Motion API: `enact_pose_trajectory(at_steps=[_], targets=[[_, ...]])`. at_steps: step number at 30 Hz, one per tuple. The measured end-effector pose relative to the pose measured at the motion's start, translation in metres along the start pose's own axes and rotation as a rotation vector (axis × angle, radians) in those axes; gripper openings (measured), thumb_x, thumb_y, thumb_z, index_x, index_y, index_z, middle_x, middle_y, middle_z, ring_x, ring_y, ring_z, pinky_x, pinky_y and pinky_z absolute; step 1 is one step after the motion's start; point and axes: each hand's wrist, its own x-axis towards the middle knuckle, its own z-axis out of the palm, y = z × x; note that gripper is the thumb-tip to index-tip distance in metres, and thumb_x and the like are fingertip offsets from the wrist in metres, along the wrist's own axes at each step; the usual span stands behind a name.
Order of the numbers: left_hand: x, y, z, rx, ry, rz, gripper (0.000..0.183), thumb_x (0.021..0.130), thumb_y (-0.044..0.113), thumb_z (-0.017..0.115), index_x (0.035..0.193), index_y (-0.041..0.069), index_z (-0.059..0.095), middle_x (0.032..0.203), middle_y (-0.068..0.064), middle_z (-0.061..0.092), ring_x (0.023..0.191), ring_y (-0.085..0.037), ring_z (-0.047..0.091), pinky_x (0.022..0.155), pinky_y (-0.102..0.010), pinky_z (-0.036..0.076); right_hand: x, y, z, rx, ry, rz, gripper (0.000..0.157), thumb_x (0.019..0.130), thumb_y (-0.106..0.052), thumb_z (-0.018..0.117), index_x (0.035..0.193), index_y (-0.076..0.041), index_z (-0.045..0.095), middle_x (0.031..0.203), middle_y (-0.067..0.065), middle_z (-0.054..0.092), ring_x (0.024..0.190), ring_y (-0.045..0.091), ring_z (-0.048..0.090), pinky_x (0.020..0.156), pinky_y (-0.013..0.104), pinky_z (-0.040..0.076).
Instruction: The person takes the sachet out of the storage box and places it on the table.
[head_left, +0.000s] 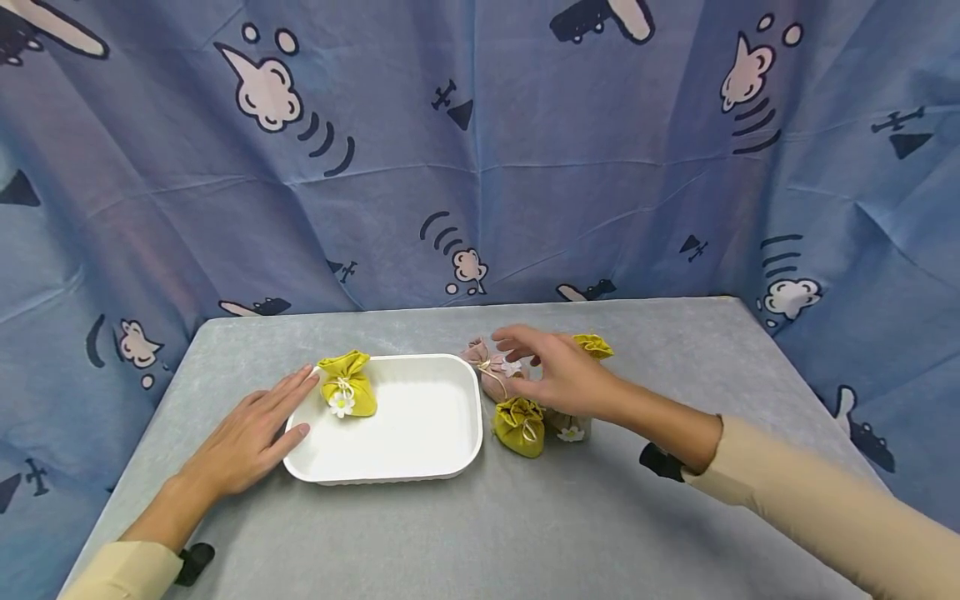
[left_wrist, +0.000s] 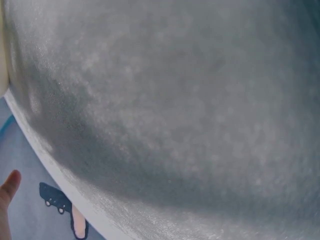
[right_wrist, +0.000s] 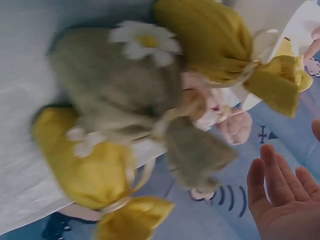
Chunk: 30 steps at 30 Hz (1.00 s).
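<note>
A white tray (head_left: 420,421) stands on the table with a yellow drawstring pouch (head_left: 362,397), trimmed with a white flower, at its left end. My left hand (head_left: 242,440) touches the tray's left side, fingers extended beside that pouch. Over a cluster of pouches right of the tray hovers my right hand (head_left: 558,372), its fingers loosely bent and holding nothing. Around it are a pink pouch (head_left: 493,385), an olive-yellow pouch (head_left: 519,435), a grey-green pouch (right_wrist: 115,85) with a daisy, and another yellow pouch (right_wrist: 80,167). The right hand partly covers the cluster in the head view.
A grey cloth-like surface covers the table (head_left: 510,533). Behind and beside it hangs a blue patterned curtain (head_left: 390,217). The left wrist view shows mostly grey tabletop (left_wrist: 165,100).
</note>
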Motion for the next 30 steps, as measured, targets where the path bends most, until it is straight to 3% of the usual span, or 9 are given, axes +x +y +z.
enact_pose_trajectory(at_steps=[4,11,22,30], targets=[[-0.001,0.0,0.0,-0.001,0.0,0.0,0.067,0.1,0.03,0.057,0.158,0.014,0.028,0.162,-0.007,0.028,0.141,-0.033,0.039,0.101,-0.059,0.037,0.011,-0.01,0.007,0.053,-0.007,-0.046,0.053,0.089,-0.013,0.074,0.138,-0.004,0.054,0.132,0.011,0.063,0.111,0.027,0.066,0.091,0.046,0.054],[-0.001,0.001,0.0,-0.004,-0.007,-0.006,0.067,0.1,0.031,0.057,0.158,0.014,0.028,0.163,-0.007,0.028,0.141,-0.033,0.039,0.101,-0.059,0.036,0.027,-0.026,0.016,0.077,-0.004,-0.068,0.057,0.088,-0.012,0.075,0.14,-0.005,0.052,0.131,0.011,0.063,0.11,0.023,0.067,0.088,0.035,0.055],[0.0,0.001,-0.002,-0.016,-0.004,-0.002,0.067,0.1,0.03,0.057,0.159,0.015,0.028,0.162,-0.009,0.029,0.141,-0.034,0.039,0.101,-0.059,0.036,0.05,-0.048,0.03,0.108,-0.059,-0.081,0.059,0.09,-0.013,0.074,0.143,-0.007,0.049,0.138,0.012,0.058,0.115,0.023,0.064,0.092,0.041,0.053],[0.0,0.0,-0.001,-0.013,-0.002,-0.001,0.068,0.1,0.03,0.057,0.159,0.015,0.027,0.162,-0.007,0.028,0.141,-0.033,0.039,0.101,-0.059,0.036,0.066,-0.064,0.048,0.125,-0.099,-0.075,0.061,0.09,-0.014,0.074,0.144,-0.008,0.047,0.14,0.01,0.057,0.117,0.021,0.063,0.092,0.038,0.053]])
